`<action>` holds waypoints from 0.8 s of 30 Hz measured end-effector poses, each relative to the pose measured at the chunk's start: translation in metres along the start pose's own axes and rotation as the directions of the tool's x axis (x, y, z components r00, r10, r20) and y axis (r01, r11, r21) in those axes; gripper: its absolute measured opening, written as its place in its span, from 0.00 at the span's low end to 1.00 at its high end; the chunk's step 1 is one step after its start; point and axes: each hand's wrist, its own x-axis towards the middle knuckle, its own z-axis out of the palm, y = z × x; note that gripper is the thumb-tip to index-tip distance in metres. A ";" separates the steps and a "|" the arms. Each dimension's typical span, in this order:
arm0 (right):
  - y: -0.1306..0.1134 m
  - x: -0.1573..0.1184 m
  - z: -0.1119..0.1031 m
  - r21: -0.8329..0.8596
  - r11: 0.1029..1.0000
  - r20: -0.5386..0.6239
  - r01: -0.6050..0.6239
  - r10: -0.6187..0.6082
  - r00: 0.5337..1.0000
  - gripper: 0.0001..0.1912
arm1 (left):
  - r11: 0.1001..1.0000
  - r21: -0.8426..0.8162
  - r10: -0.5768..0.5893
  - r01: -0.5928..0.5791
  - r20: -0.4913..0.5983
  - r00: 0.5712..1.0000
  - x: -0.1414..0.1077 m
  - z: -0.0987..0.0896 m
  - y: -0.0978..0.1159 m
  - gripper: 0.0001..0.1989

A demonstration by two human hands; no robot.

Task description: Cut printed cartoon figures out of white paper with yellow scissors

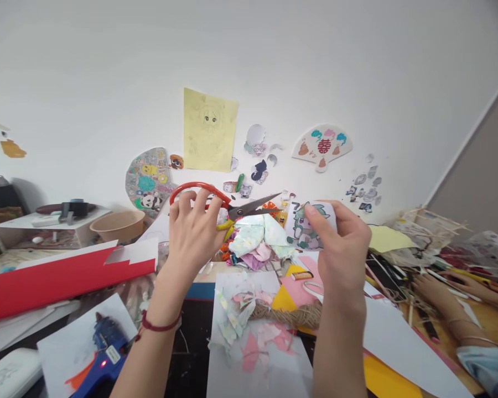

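My left hand (pixel 196 224) is closed around red-handled scissors (pixel 244 210), fingers through the loop. The blades are parted and point right. My right hand (pixel 342 243) pinches a small piece of white paper (pixel 305 224) with a coloured cartoon figure on it, thumb in front. The blade tips lie just left of the paper; whether they touch it I cannot tell. Below and between my hands sits a pile of pale tie-dye crumpled paper (pixel 259 235). White sheets with pink and green scraps (pixel 269 340) lie beneath.
At lower left, a blue glue gun (pixel 108 354) with a lit red light rests on paper. A red board (pixel 66 282) and a brown bowl (pixel 118 225) stand left. Twine (pixel 288 318) lies centrally. Another person's hands (pixel 435 293) work at the right, near a phone (pixel 385 276).
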 end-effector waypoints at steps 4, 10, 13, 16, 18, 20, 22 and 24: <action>-0.001 -0.001 0.002 -0.011 1.000 0.004 0.002 -0.002 1.000 0.05 | 0.998 -0.045 0.048 -0.045 0.069 0.996 0.001 -0.006 0.001 0.19; -0.003 -0.001 0.000 -0.026 0.997 -0.087 0.066 -0.068 0.994 0.05 | 0.988 0.006 0.152 -0.154 0.114 0.982 0.000 0.000 0.002 0.11; -0.003 -0.001 -0.004 -0.036 0.995 -0.123 0.091 -0.094 0.988 0.05 | 0.980 -0.012 0.201 -0.201 0.121 0.972 -0.001 0.009 0.001 0.12; -0.003 -0.001 -0.007 -0.039 0.993 -0.141 0.114 -0.118 0.983 0.06 | 0.974 -0.024 0.227 -0.226 0.107 0.968 -0.003 0.018 0.002 0.15; -0.002 -0.001 -0.007 -0.038 0.993 -0.141 0.115 -0.120 0.983 0.06 | 0.955 -0.053 0.296 -0.291 0.113 0.949 -0.005 0.024 0.004 0.13; -0.002 -0.001 -0.006 -0.039 0.993 -0.139 0.111 -0.116 0.983 0.06 | 0.931 -0.090 0.364 -0.354 0.126 0.923 -0.006 0.029 0.009 0.11; -0.003 0.000 -0.005 -0.045 0.993 -0.141 0.113 -0.118 0.983 0.05 | 0.920 -0.120 0.386 -0.372 0.135 0.912 -0.007 0.032 0.014 0.11; -0.003 0.000 -0.004 -0.052 0.992 -0.143 0.117 -0.123 0.982 0.04 | 0.929 -0.140 0.360 -0.341 0.137 0.923 -0.008 0.033 0.018 0.09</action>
